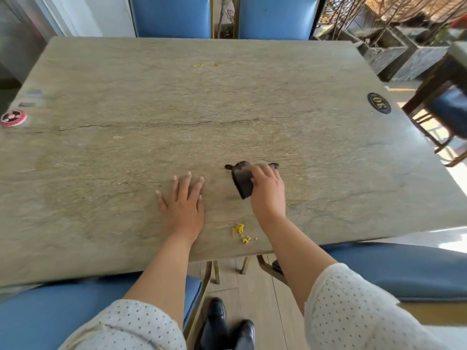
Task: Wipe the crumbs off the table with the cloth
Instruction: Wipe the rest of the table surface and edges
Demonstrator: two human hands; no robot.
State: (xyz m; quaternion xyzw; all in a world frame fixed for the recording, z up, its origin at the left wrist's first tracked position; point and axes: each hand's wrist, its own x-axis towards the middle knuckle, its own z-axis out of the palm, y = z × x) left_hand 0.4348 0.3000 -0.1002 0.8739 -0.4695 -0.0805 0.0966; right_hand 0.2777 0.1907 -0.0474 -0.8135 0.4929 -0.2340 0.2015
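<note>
A small heap of yellow crumbs (241, 233) is seen at the near edge of the grey stone table (101, 147), likely gathered for removal. Just beyond, the left hand (183, 203) is laid flat, bracing, while the dark folded cloth (243, 181) is gripped by the right hand (267, 189). More scattered yellow crumbs (204, 64) are left far off.

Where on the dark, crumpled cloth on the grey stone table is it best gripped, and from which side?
Probably from above, at the bunched far end of the dark cloth, where the right hand grips it. It lies low on the grey stone table, so a top-down grip gathers the folds; the near flap looks loose.
</note>
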